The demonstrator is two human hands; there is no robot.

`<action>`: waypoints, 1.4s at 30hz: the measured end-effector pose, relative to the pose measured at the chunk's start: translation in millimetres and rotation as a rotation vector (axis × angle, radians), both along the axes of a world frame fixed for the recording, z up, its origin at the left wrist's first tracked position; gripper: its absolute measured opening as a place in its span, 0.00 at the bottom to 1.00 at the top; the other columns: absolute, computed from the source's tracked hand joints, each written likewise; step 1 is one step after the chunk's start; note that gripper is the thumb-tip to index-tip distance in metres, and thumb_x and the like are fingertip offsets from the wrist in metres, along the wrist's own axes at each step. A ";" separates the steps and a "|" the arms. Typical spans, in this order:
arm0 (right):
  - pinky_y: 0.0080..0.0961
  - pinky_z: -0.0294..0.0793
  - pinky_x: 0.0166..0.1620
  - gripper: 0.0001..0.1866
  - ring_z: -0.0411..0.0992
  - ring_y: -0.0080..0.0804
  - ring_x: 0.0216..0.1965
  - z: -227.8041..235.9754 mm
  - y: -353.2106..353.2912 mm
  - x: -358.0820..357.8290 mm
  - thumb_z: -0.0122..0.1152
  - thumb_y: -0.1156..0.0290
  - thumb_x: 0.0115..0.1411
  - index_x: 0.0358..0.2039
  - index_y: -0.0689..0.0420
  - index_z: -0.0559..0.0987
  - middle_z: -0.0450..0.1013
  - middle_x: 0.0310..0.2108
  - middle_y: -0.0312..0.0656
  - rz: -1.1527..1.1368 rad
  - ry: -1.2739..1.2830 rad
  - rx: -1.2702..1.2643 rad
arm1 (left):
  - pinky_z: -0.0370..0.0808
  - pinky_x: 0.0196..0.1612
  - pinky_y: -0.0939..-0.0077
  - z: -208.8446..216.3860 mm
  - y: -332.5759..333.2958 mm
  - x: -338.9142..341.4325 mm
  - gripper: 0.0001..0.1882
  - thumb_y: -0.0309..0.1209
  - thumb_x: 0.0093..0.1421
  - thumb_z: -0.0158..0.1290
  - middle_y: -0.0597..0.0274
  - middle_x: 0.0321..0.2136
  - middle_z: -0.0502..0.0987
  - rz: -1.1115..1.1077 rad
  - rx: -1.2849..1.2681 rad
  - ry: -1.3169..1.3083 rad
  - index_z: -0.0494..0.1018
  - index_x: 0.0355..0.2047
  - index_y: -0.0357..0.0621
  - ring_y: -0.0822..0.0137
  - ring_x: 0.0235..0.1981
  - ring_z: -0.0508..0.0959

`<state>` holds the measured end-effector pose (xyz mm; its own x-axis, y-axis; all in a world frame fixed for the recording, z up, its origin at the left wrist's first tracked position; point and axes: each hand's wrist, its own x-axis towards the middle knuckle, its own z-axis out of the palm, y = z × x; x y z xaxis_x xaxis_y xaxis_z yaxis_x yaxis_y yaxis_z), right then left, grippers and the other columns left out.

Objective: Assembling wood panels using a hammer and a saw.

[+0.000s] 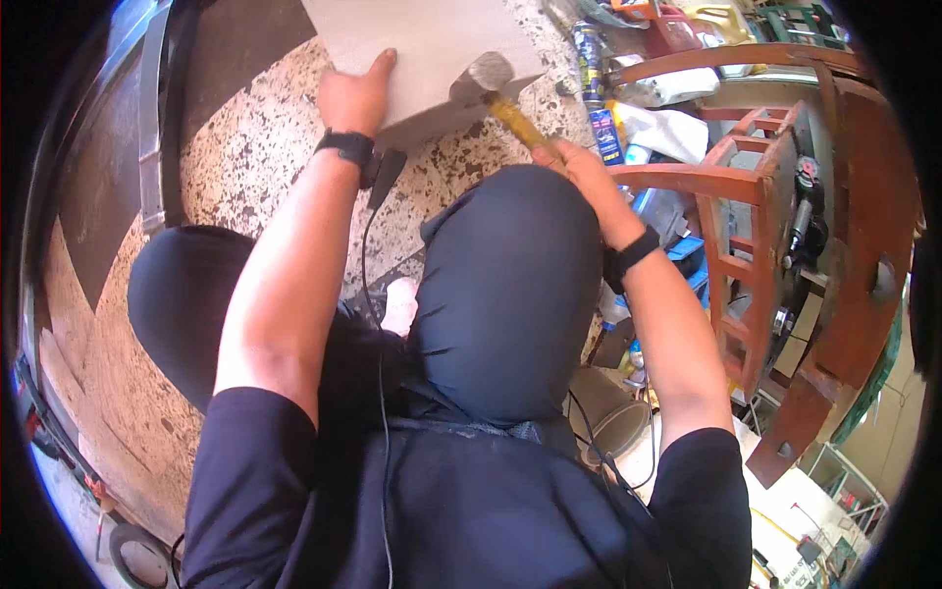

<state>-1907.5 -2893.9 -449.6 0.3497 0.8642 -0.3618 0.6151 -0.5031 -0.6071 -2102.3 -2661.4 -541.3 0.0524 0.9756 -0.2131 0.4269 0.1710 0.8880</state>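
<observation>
A pale grey box-shaped piece (412, 39) with a flat top and a folded-down near side stands on the speckled floor in front of me. My left hand (355, 100) grips its left edge, thumb lying on the top face and the other fingers mostly hidden. In my right hand (579, 172) is a hammer (518, 125) with a worn yellow handle. Its thick, round grey head is at the right part of the box's near edge; whether it touches the box I cannot tell.
My bent knee (510, 285) rises between my arms. Close on the right stands a reddish-brown wooden frame (741, 187), with spray cans (589, 64) and clutter beside it. A bucket (618, 422) sits by my right side. Dark metal framing (152, 128) runs along the left.
</observation>
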 end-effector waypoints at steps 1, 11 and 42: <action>0.36 0.73 0.38 0.30 0.75 0.42 0.31 2.8 2.3 1.1 0.52 0.42 0.69 0.36 0.63 0.78 0.76 0.28 0.49 0.006 0.043 0.000 | 0.77 0.50 0.61 0.9 1.1 0.5 0.35 0.51 0.49 0.69 0.41 0.41 0.83 0.005 0.008 -0.030 0.78 0.41 0.27 0.47 0.44 0.83; 0.35 0.72 0.36 0.32 0.73 0.39 0.29 3.3 10.3 -6.6 0.51 0.40 0.68 0.34 0.62 0.77 0.74 0.25 0.48 -0.008 0.070 -0.017 | 0.77 0.50 0.60 6.0 -3.1 2.0 0.33 0.49 0.50 0.69 0.38 0.40 0.82 0.084 -0.019 0.005 0.78 0.40 0.26 0.46 0.44 0.83; 0.37 0.73 0.37 0.29 0.73 0.47 0.29 14.0 26.1 -6.4 0.55 0.43 0.67 0.35 0.62 0.78 0.74 0.27 0.53 0.226 -0.015 -0.041 | 0.72 0.54 0.59 -24.0 -27.4 10.4 0.25 0.37 0.70 0.48 0.35 0.49 0.74 0.160 -0.136 -0.559 0.61 0.53 0.23 0.49 0.50 0.77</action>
<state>-1913.9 -2867.8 -435.6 0.1540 0.9059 -0.3946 0.7237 -0.3753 -0.5792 -2091.9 -2688.8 -565.4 0.0475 0.9465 -0.3191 -0.1391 0.3226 0.9363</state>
